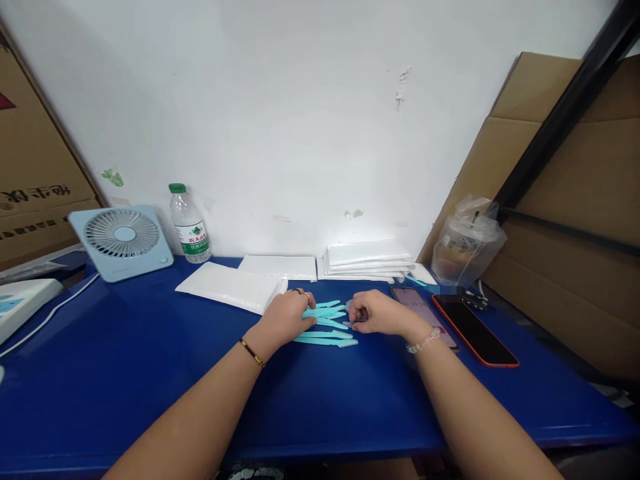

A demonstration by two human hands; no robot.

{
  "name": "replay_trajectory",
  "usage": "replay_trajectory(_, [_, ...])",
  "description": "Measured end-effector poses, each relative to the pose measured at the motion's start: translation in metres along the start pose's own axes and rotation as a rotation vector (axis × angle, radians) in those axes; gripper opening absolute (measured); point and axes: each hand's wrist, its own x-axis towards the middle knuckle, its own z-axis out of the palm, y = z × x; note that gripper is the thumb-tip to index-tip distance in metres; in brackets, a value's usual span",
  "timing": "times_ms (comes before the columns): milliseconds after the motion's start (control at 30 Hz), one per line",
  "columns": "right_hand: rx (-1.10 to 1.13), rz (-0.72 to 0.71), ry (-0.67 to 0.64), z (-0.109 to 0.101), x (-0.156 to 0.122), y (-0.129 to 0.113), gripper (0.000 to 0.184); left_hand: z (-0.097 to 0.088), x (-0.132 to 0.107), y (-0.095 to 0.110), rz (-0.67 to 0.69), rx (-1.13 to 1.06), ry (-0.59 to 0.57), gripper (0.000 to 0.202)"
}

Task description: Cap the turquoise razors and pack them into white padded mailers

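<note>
Several slim turquoise plastic eyebrow razors [325, 321] lie in a loose, partly crossed bunch on the blue table. My left hand [290, 313] is closed on their left ends, thumb in front and fingers behind. At the right ends, my right hand [375, 313] pinches with thumb and fingertips; a small greyish, translucent end shows at the pinch, and its exact shape is partly hidden. Two more turquoise razors [327, 339] lie nearer me, in front of my left thumb. Just behind my left hand lies a white padded mailer [225, 287].
White mailers [367, 257] are stacked along the wall. Left stand a blue fan [123, 240] and a water bottle [190, 227]. Right of my right hand lie a phone [420, 308] and another with a red edge [473, 330], near a bagged drink cup [463, 247].
</note>
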Motion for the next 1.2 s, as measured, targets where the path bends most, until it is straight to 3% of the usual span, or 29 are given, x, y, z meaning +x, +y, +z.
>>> replay_trajectory(133, [-0.011, 0.011, 0.035, 0.002, 0.002, -0.004, 0.008, 0.004, 0.004, -0.002, -0.015, 0.038, -0.025, 0.011])
replay_trajectory(400, [0.239, 0.096, 0.021, -0.017, -0.009, 0.001, 0.014, 0.012, 0.008, -0.016, -0.026, -0.097, -0.046, 0.008])
replay_trajectory(800, [0.229, 0.085, 0.086, -0.013, -0.006, -0.004, 0.021, 0.008, 0.008, -0.016, -0.004, -0.201, -0.030, 0.009])
replay_trajectory(933, [0.271, 0.067, 0.040, -0.009, -0.003, -0.009, 0.021, 0.007, 0.007, -0.011, 0.027, -0.249, -0.053, 0.011])
replay_trajectory(1100, [0.301, 0.031, -0.112, -0.012, -0.006, -0.011, 0.019, 0.000, 0.001, -0.003, 0.073, -0.275, -0.210, 0.017])
replay_trajectory(1200, [0.259, 0.059, -0.114, -0.017, -0.009, -0.004, 0.017, -0.003, 0.000, -0.003, 0.085, -0.173, -0.179, 0.023])
